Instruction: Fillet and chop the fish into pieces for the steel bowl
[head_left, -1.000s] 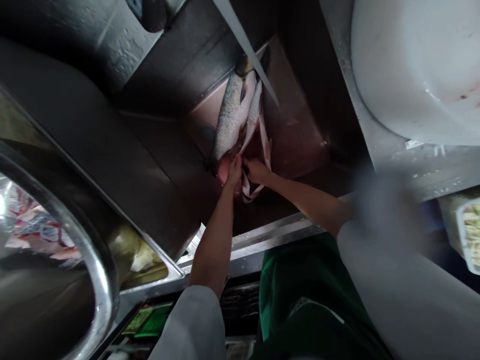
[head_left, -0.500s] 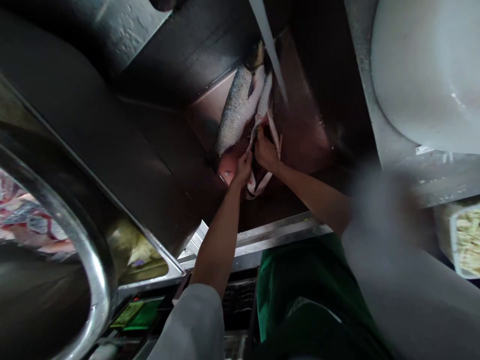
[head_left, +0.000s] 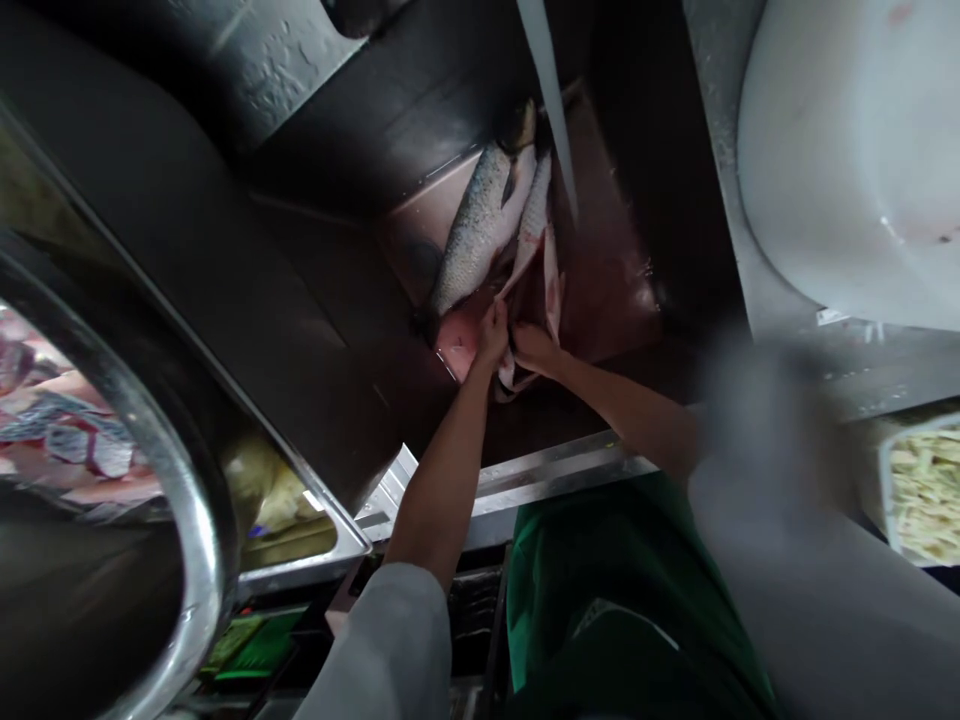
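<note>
A slit-open fish (head_left: 534, 215) lies belly-up in a metal sink (head_left: 622, 240), its two belly flaps parted. My left hand (head_left: 493, 335) pinches the edge of its left flap. Inside the cut belly, near the lower end, is my right hand (head_left: 534, 348); its fingers are curled, and what they grip, if anything, is hidden. A whole scaly fish (head_left: 474, 225) lies close along the left side, its dark head toward the far end of the sink. Reddish water covers the sink floor around both fish.
A thin stream of water (head_left: 553, 100) falls at the far side. On the right stand a big white tub (head_left: 847, 150) and a container of pale shreds (head_left: 926, 490). At left, a metal-rimmed vessel (head_left: 202, 560) is near cut fish pieces (head_left: 82, 430).
My right hand has moved down along the opened belly toward me, away from the upper end of the cut. My left hand keeps its hold on the flap. The view has shifted slightly.
</note>
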